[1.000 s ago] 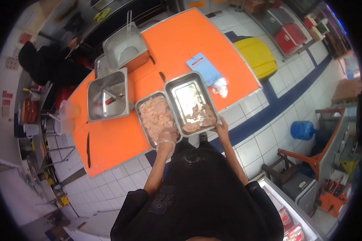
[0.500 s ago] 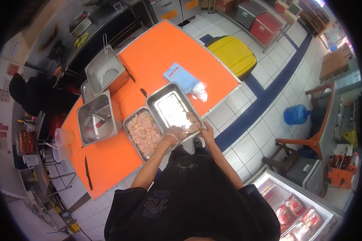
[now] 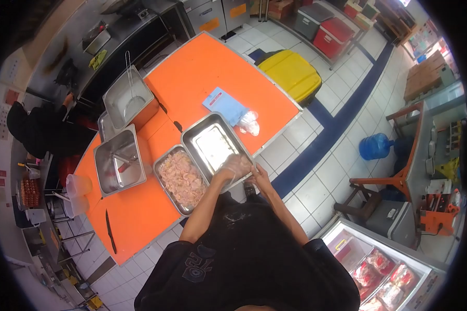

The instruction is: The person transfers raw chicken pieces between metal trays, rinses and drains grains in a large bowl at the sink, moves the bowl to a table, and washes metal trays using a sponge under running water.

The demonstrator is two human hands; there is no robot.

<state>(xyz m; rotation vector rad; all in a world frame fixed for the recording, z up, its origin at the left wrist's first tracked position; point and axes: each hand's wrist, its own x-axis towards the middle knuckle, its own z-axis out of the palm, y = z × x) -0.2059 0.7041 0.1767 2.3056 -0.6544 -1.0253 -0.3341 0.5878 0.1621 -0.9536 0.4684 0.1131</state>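
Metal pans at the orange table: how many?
5: a shallow pan full of meat pieces, a second shallow pan with the left hand inside, a deep pan holding a long-handled utensil, another deep pan nearer, a partly hidden pan at their left. Others may be hidden.

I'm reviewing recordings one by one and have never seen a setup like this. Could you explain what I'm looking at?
There is no machine here: a person works with their own hands, seen by a head-worn camera looking forward and down, so the forearms enter from below. The left hand, in what looks like a clear glove, reaches into the near end of a shallow metal tray; whether it grips anything is unclear. The right hand holds that tray's near corner. Beside it, a second tray is full of pale pink pieces, seemingly raw meat. The orange tabletop also bears deep metal pans, a dark knife and a blue packet.
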